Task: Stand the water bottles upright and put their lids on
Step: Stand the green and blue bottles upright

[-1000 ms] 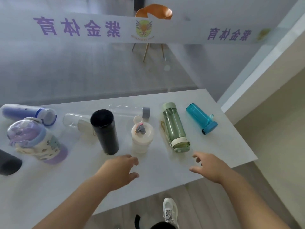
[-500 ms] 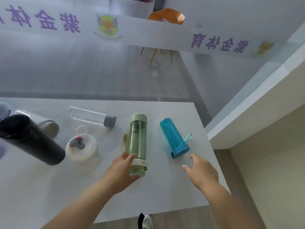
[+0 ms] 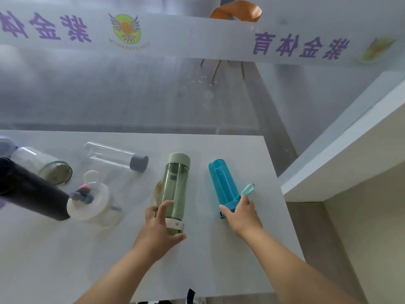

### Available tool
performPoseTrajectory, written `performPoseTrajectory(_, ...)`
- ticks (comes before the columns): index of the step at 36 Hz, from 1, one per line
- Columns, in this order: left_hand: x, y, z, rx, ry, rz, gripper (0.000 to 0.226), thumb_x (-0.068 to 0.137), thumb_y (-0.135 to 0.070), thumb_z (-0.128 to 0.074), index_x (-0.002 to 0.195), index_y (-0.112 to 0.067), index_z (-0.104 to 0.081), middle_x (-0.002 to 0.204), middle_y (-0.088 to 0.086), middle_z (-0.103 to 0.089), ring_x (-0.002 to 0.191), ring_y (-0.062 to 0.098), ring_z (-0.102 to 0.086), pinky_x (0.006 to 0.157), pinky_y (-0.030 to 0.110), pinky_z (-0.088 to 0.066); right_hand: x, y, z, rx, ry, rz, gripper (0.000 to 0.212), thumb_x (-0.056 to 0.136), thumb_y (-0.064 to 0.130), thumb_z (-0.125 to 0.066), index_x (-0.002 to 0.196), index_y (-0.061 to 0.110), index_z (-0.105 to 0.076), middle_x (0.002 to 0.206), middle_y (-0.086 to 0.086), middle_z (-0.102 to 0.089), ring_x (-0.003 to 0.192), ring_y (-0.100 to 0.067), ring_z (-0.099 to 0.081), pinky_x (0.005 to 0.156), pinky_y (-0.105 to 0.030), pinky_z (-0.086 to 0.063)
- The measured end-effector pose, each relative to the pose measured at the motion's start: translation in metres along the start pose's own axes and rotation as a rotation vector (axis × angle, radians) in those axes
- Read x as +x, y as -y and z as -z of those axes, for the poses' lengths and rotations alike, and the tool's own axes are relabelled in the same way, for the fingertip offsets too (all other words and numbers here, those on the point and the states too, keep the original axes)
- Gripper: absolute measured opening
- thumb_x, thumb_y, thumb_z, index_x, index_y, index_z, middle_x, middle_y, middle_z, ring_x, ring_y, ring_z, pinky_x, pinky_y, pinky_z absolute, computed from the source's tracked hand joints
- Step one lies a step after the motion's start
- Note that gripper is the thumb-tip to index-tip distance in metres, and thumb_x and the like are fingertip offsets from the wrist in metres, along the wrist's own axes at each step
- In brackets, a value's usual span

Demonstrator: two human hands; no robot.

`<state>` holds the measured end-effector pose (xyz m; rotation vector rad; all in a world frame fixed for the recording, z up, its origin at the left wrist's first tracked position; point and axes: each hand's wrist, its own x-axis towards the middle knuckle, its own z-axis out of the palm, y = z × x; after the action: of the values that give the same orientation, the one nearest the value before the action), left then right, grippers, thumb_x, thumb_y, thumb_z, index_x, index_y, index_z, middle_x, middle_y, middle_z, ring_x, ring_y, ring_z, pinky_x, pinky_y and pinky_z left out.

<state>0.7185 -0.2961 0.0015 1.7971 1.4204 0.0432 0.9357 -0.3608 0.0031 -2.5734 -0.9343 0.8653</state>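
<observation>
Seven bottles visible on tabletop [image 3: 219, 270]. Green bottle [image 3: 176, 189] and blue bottle [image 3: 222, 185] lie flat near right edge, caps toward near edge. Left: clear bottle [image 3: 114, 156], jar [image 3: 43, 166], black flask [image 3: 28, 189], white cup [image 3: 92, 204]; one more cut by left edge. Left hand [image 3: 161, 227] clamped on green bottle's cap end; right hand [image 3: 241, 212] gripping blue bottle's cap end.

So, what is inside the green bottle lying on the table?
The green bottle looks empty through its clear wall. The left hand covers the end nearest the person, so that part stays unseen.
</observation>
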Motion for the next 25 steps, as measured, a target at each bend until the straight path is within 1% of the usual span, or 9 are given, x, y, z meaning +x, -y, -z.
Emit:
performPoseTrajectory(4, -0.002, 0.0, 0.001, -0.029, -0.036, -0.003, 0.08, 0.066, -0.032, -0.08, 0.126, -0.047, -0.03, 0.129, -0.003, -0.027, 0.092, 0.021, -0.059, 0.082, 0.037, -0.054, 0.005, 0.0, -0.001, 0.011, 0.022, -0.027, 0.067, 0.084, 0.051, -0.058, 0.129, 0.008, -0.033, 0.122, -0.013, -0.045, 0.107, -0.031, -0.054, 0.087, -0.039, -0.048)
performPoseTrajectory(7, -0.006, -0.002, 0.008, 0.009, -0.079, -0.018, 0.083, 0.064, -0.034, -0.078, 0.129, -0.049, -0.028, 0.131, -0.005, -0.03, 0.088, 0.019, -0.06, 0.075, 0.033, -0.054, 0.006, -0.001, 0.002, 0.017, 0.007, -0.028, 0.066, 0.081, 0.048, -0.061, 0.126, 0.008, -0.036, 0.119, -0.012, -0.046, 0.102, -0.03, -0.056, 0.085, -0.039, -0.05)
performPoseTrajectory(10, -0.009, -0.006, 0.02, 0.044, -0.147, -0.043, 0.084, 0.062, -0.04, -0.075, 0.131, -0.048, -0.027, 0.132, -0.008, -0.037, 0.091, 0.018, -0.059, 0.076, 0.032, -0.051, 0.005, -0.004, 0.007, 0.067, -0.036, -0.009, 0.066, 0.08, 0.044, -0.065, 0.127, 0.009, -0.035, 0.116, -0.01, -0.042, 0.095, -0.028, -0.057, 0.082, -0.038, -0.052)
performPoseTrajectory(13, -0.01, -0.014, 0.031, 0.042, -0.241, -0.071, 0.079, 0.06, -0.043, -0.073, 0.128, -0.044, -0.033, 0.125, -0.005, -0.049, 0.096, 0.021, -0.058, 0.08, 0.034, -0.05, 0.003, -0.009, 0.011, 0.236, -0.11, 0.01, 0.067, 0.078, 0.037, -0.07, 0.127, 0.011, -0.034, 0.112, -0.005, -0.037, 0.085, -0.02, -0.056, 0.075, -0.037, -0.056)
performPoseTrajectory(14, -0.01, -0.02, 0.034, 0.026, -0.274, -0.074, 0.076, 0.06, -0.044, -0.073, 0.126, -0.042, -0.035, 0.121, -0.004, -0.052, 0.096, 0.022, -0.057, 0.081, 0.036, -0.051, 0.002, -0.01, 0.013, 0.283, -0.135, 0.02, 0.067, 0.077, 0.035, -0.072, 0.128, 0.013, -0.033, 0.113, -0.005, -0.036, 0.084, -0.018, -0.056, 0.075, -0.037, -0.058)
performPoseTrajectory(17, -0.009, -0.037, 0.045, -0.047, -0.376, -0.089, 0.07, 0.059, -0.046, -0.072, 0.121, -0.038, -0.042, 0.112, -0.003, -0.058, 0.096, 0.023, -0.056, 0.085, 0.039, -0.05, -0.001, -0.011, 0.02, 0.387, -0.216, 0.05, 0.071, 0.075, 0.033, -0.074, 0.13, 0.014, -0.033, 0.12, -0.006, -0.036, 0.095, -0.022, -0.056, 0.079, -0.042, -0.059)
performPoseTrajectory(20, -0.007, -0.057, 0.059, -0.058, -0.456, -0.128, 0.066, 0.058, -0.046, -0.075, 0.116, -0.032, -0.046, 0.104, -0.001, -0.061, 0.094, 0.027, -0.057, 0.084, 0.039, -0.049, -0.003, -0.008, 0.033, 0.392, -0.303, 0.091, 0.074, 0.074, 0.032, -0.075, 0.132, 0.013, -0.033, 0.126, -0.008, -0.039, 0.106, -0.025, -0.052, 0.084, -0.044, -0.056)
performPoseTrajectory(23, -0.005, -0.077, 0.075, -0.027, -0.508, -0.168, 0.062, 0.06, -0.045, -0.076, 0.111, -0.026, -0.048, 0.095, 0.003, -0.062, 0.091, 0.031, -0.057, 0.079, 0.035, -0.045, -0.005, -0.004, 0.049, 0.347, -0.373, 0.162, 0.071, 0.073, 0.032, -0.076, 0.129, 0.013, -0.037, 0.124, -0.007, -0.043, 0.107, -0.023, -0.051, 0.088, -0.042, -0.054)
performPoseTrajectory(25, -0.003, -0.088, 0.086, 0.002, -0.511, -0.2, 0.06, 0.061, -0.048, -0.075, 0.109, -0.025, -0.05, 0.093, 0.003, -0.063, 0.092, 0.029, -0.057, 0.078, 0.033, -0.043, -0.007, -0.002, 0.059, 0.291, -0.402, 0.209, 0.066, 0.073, 0.032, -0.075, 0.126, 0.013, -0.04, 0.12, -0.006, -0.046, 0.105, -0.022, -0.05, 0.09, -0.039, -0.052)
